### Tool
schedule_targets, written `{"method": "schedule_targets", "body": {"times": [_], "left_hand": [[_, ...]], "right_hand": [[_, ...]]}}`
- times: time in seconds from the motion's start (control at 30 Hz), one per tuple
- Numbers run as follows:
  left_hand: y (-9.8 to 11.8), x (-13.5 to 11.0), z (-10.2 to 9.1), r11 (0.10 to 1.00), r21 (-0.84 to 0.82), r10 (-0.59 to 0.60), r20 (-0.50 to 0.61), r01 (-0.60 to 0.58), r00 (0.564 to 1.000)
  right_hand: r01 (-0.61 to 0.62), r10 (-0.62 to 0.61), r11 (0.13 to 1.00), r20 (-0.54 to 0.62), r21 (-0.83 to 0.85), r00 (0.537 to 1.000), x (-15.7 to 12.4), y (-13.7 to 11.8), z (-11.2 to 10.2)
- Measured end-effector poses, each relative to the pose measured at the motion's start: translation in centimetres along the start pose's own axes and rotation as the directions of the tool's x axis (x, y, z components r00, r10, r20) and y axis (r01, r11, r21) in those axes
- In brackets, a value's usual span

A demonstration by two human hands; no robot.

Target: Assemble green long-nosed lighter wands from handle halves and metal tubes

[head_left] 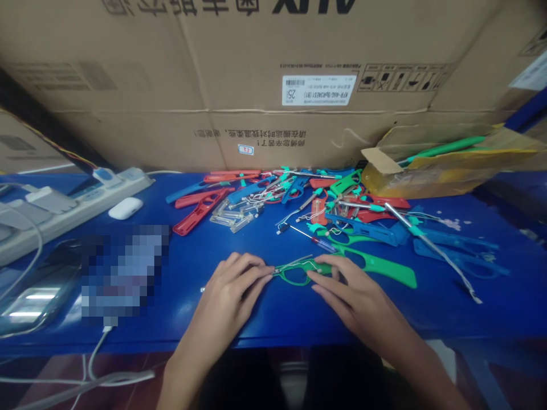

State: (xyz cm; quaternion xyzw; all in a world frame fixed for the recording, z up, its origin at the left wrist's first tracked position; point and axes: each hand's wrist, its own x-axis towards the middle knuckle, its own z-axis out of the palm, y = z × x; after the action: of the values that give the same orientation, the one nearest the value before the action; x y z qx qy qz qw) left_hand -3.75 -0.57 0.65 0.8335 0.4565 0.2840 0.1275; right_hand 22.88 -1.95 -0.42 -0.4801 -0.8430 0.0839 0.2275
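A green lighter casing, with a trigger loop and white wires along it, lies between my two hands near the table's front. My left hand pinches its left end between thumb and fingers. Around the right part of the casing are the fingers of my right hand. Beyond the right hand lies another green casing piece. A small screwdriver rests just behind the held casing. Part of the held casing is hidden by the right fingers.
Behind my hands is a pile of red casings, blue casings, clear parts and metal rods. A taped carton stands back right. Left are a power strip, white earbud case and phone.
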Motion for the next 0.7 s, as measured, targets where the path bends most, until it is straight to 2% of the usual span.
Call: {"method": "schedule_targets", "body": {"times": [0.13, 0.3, 0.4, 0.5, 0.6, 0.7], "left_hand": [[0.1, 0.0, 0.0, 1.000, 0.015, 0.008, 0.014, -0.008, 1.000], [0.3, 0.0, 0.0, 0.998, 0.055, 0.004, 0.004, -0.004, 1.000], [0.5, 0.1, 0.0, 0.998, 0.068, -0.006, 0.012, 0.005, 1.000], [0.6, 0.3, 0.1, 0.996, 0.088, -0.024, 0.016, 0.022, 1.000], [0.7, 0.2, 0.3, 0.992, 0.118, -0.047, 0.039, 0.042, 0.998], [0.7, 0.2, 0.1, 0.988, 0.128, -0.097, 0.040, 0.091, 0.994]], "right_hand": [[-0.046, 0.046, 0.999, -0.002, 0.015, 0.999, -0.1, 0.3, 0.5], [0.066, -0.067, 0.997, -0.023, -0.040, 0.998, 0.0, 0.0, 0.2], [0.133, -0.133, 0.991, -0.085, -0.005, 0.988, -0.1, -0.2, -0.5], [0.159, -0.133, 0.980, -0.208, 0.116, 0.969, 0.4, 0.0, -1.6], [0.190, -0.142, 0.972, -0.292, 0.141, 0.946, 2.6, 1.2, -3.5], [0.251, -0.228, 0.968, -0.339, 0.024, 0.913, 6.7, 3.7, -6.1]]}}
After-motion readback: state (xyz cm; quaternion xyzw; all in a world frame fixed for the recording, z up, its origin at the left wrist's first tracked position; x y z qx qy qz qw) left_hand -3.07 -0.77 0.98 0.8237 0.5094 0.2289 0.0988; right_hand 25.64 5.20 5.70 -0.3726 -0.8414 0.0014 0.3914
